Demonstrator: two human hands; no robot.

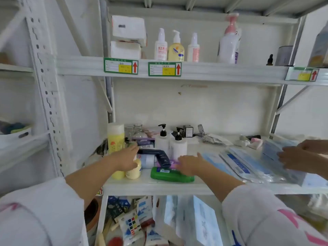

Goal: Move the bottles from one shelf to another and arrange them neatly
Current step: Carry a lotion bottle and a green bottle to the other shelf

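Our left hand [126, 158] has its fingers stretched forward and slightly apart, lying over a small pale yellow bottle [134, 170] at the front of the middle shelf [159, 188]; whether the thumb closes round it we cannot tell. Our right hand [189, 165] is flat with fingers together, resting on the green bottle [171, 175] that lies on its side. Both forearms reach forward and up from the white sleeves. We judge the task is partly done: four bottles stand in a row on the upper shelf [213, 71], but the two black-pump bottles [170, 144], the dark tube [160, 157] and the tall yellow bottle [115, 137] are left below. Another person's hands [298, 157] handle packets on the right.
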